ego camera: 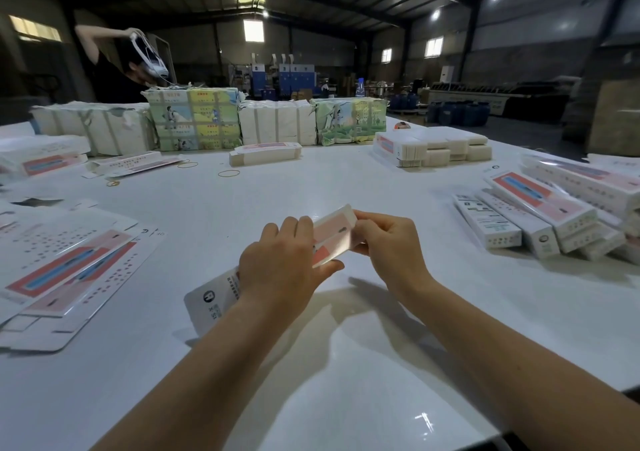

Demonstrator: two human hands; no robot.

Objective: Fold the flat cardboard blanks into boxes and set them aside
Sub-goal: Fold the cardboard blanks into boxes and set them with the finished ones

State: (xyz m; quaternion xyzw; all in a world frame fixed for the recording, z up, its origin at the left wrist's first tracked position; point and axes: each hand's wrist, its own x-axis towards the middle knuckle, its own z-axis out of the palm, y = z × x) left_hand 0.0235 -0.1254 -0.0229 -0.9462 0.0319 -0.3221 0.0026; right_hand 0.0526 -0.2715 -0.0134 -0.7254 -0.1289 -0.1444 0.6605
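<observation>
A long pink-and-white cardboard box [330, 234] is held above the middle of the white table [346, 364], its far end pointing away to the right. My left hand [282, 260] grips its middle, fingers over the top and thumb underneath. My right hand [388, 239] pinches the far end of the box, fingers curled around the end flap. The near end with a round logo [211, 303] sticks out below my left wrist. Flat blanks [65, 267] lie spread at the left. Several folded boxes [540, 218] are piled at the right.
Wrapped bundles [194, 119] line the far side of the table, with a stack of flat blanks [265, 154] and white cartons [433, 147] in front of them. Rubber bands [228, 173] lie on the table. A person [114, 69] bends over at the back left.
</observation>
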